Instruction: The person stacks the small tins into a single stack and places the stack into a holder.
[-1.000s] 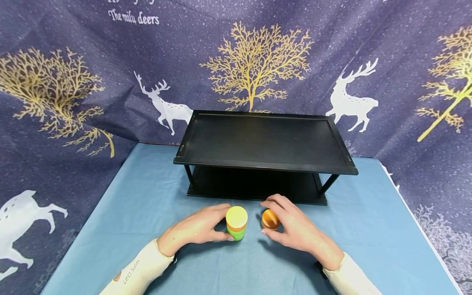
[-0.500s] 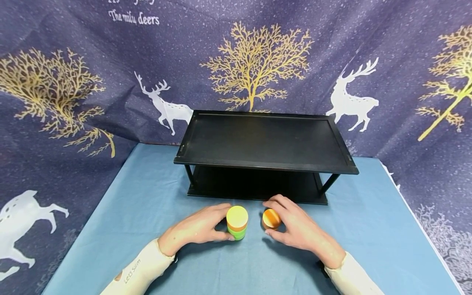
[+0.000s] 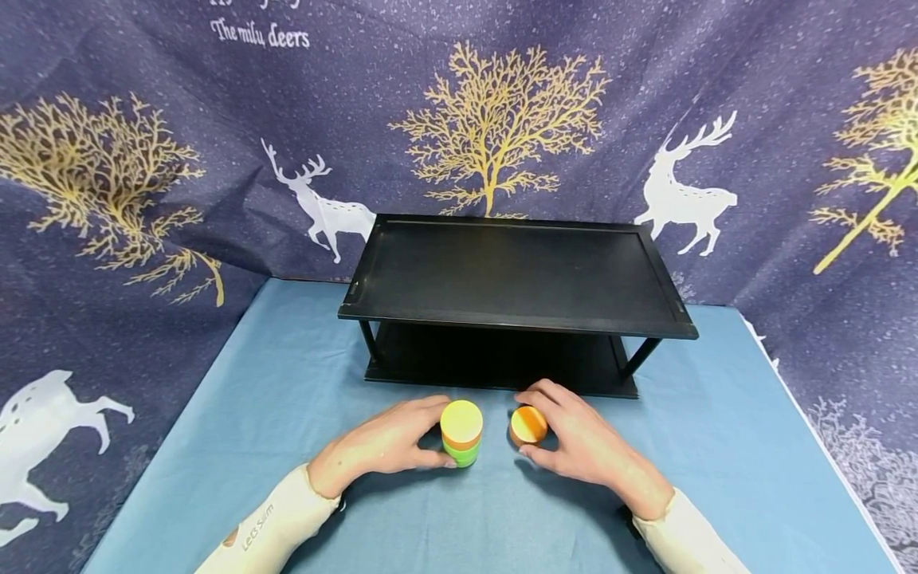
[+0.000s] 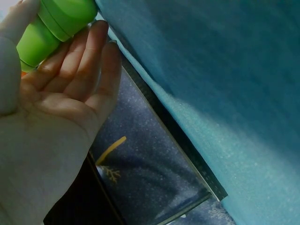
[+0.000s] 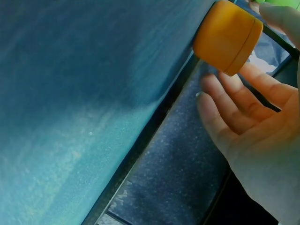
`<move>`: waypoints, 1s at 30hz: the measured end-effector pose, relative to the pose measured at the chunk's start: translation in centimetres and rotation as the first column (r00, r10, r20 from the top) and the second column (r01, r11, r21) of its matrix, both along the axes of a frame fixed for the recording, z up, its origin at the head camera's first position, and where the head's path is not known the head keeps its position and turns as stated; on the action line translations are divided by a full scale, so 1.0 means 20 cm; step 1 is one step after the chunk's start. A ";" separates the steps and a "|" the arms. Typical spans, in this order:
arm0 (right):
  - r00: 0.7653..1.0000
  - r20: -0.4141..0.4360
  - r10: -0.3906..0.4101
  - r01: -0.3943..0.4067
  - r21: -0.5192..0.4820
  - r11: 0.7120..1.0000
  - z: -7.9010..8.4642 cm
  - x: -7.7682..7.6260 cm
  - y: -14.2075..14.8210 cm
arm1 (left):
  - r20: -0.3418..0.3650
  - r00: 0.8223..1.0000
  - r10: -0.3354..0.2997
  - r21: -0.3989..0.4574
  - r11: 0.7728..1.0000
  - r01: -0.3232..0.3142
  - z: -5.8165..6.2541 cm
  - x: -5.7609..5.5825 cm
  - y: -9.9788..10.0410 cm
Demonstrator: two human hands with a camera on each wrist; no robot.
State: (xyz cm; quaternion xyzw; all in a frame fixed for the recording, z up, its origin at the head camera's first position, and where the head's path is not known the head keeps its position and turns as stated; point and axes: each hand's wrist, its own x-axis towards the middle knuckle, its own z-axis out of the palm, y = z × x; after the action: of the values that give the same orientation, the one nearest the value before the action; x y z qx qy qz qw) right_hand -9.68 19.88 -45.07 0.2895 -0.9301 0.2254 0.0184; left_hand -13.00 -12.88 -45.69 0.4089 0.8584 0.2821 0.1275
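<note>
In the head view, my left hand grips a short upright stack of round coloured containers, thumb in front and fingers behind. The stack shows a yellow top, an orange band and green below. The left wrist view shows its smooth green part between thumb and fingers. My right hand is beside a small orange round container standing on the blue cloth. Its thumb and fingers are spread about this container, with a gap at the thumb. A seam runs round the orange container in the right wrist view.
A black two-tier shelf stands behind both hands, its lower board close to the fingertips. Blue cloth covers the table. A dark curtain with deer and trees hangs at the back and sides.
My right hand has shifted slightly to the right, and its fingers have loosened away from the orange container. The left hand and the stack have stayed in place.
</note>
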 end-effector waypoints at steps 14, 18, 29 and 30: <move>1.000 0.027 -0.016 0.015 0.029 0.999 0.00 0.01 0.00 | -0.032 0.999 -0.015 0.013 1.000 0.015 0.00 0.00 0.00; 0.999 0.030 -0.013 0.012 0.033 0.999 0.00 0.00 0.00 | -0.026 1.000 -0.010 0.004 1.000 0.010 0.00 0.00 0.00; 0.997 0.073 -0.022 0.018 0.050 0.999 0.00 0.00 0.01 | -0.023 1.000 -0.011 -0.004 1.000 0.011 0.00 0.00 0.00; 0.997 0.080 -0.024 0.020 0.050 0.999 0.00 0.00 0.01 | -0.022 1.000 -0.011 -0.003 1.000 0.011 0.00 0.00 0.00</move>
State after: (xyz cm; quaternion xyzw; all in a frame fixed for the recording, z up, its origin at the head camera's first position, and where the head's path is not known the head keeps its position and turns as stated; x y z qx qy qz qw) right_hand -9.63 20.00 -45.01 0.2705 -0.9384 0.2136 -0.0238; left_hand -13.00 -12.92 -45.70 0.4166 0.8579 0.2756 0.1203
